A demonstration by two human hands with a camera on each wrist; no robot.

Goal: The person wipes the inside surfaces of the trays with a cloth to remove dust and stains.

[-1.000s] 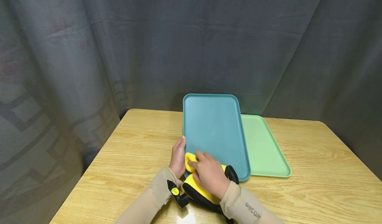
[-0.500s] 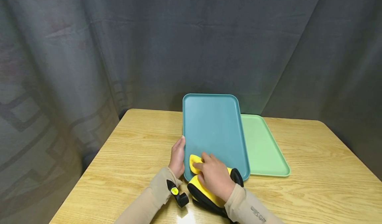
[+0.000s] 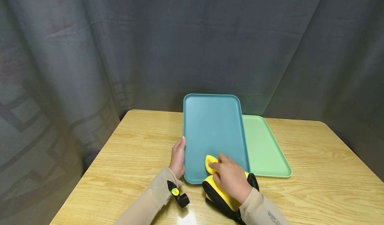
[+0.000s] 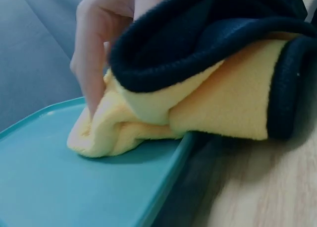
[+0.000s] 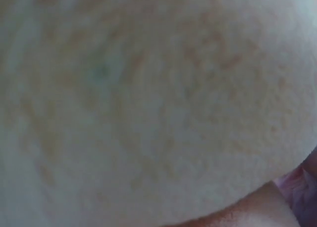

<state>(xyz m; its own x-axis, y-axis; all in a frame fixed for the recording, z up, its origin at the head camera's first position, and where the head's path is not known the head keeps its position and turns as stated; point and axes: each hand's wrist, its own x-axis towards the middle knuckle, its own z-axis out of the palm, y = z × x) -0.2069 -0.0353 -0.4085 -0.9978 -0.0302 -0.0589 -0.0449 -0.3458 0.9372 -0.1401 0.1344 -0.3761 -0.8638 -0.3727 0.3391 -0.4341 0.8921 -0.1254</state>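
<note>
A teal rectangular tray (image 3: 213, 128) is held at its left edge by my left hand (image 3: 177, 158), thumb along the rim and the other fingers hidden behind it. My right hand (image 3: 231, 178) grips a yellow cloth with black edging (image 3: 220, 192), its bunched front pressed on the tray's near part. From the left wrist view, the cloth (image 4: 223, 105) drapes over the tray's rim, and the fingers (image 4: 91, 53) dig down into its folds. Blurred skin fills most of the right wrist view.
A light green tray (image 3: 267, 148) lies on the wooden table (image 3: 144, 145), partly covered by the teal tray. Dark grey curtains (image 3: 192, 45) hang behind the table. A black strap with a yellow disc (image 3: 175, 192) is on the left wrist.
My right hand has slid the cloth rightward along the tray's near end, from the left corner toward the right side. The left hand stays in place on the tray's edge.
</note>
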